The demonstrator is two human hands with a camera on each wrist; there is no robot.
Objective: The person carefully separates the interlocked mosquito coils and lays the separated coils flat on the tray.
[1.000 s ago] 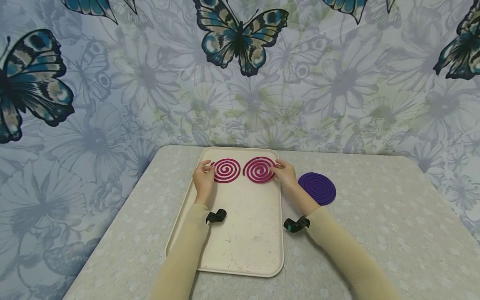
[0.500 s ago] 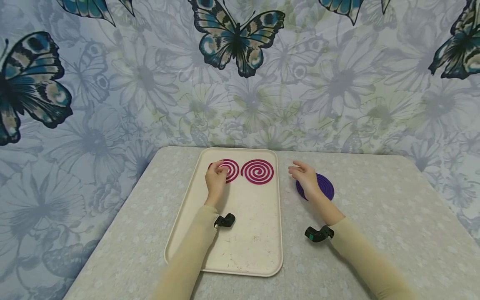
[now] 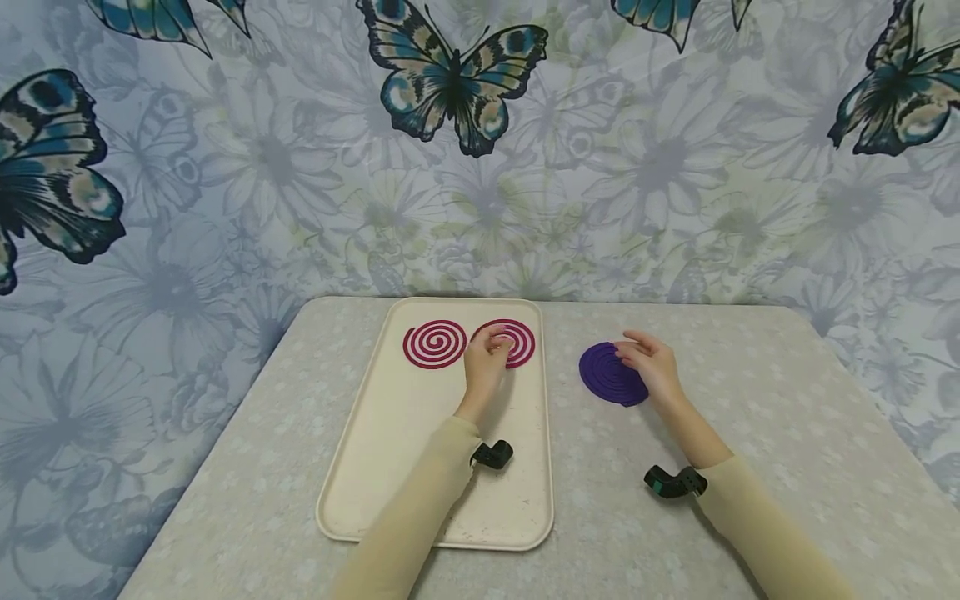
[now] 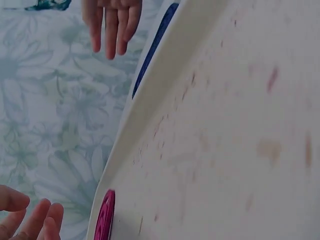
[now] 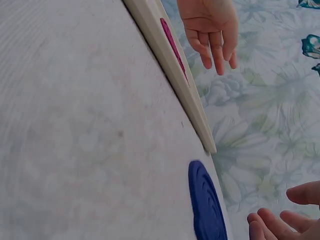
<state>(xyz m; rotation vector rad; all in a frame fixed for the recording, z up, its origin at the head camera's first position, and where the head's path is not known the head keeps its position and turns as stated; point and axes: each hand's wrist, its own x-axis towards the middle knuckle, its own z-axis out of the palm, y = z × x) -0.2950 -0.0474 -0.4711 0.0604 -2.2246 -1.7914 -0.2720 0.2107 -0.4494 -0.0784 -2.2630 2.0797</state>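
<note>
Head view takes in a butterfly-patterned wall covering [image 3: 660, 208], and below it a table [image 3: 757, 383] in a pale, mottled finish. On the table a cream rectangular tray [image 3: 390, 433] lies lengthwise, its long axis running from the person toward the wall.

The right hand [image 3: 654, 365] hangs over the bare table side with fingers loosely bent, thumb apart and nothing held. The left hand [image 3: 486, 368] is over the tray, its fingers slightly curved and likewise holding nothing.

The key relation seems to be between the right hand and the purple spiral coaster [image 3: 609, 375], which lies flat on the table, just beside the tray's right edge. From the right fingertips it spreads leftward and toward the person; they overlap its far right part, though the right wrist view shows a gap, so they are probably not touching. The right hand is clearly the nearer. Being round, the coaster has no real long axis; a small bump on its near edge looks like the coil's outer end.

Two magenta spirals sit side by side at the tray's far end: the left spiral [image 3: 437, 343] in full view, its outer end at the upper left, and the right spiral [image 3: 522, 343] partly behind the left hand.
</note>
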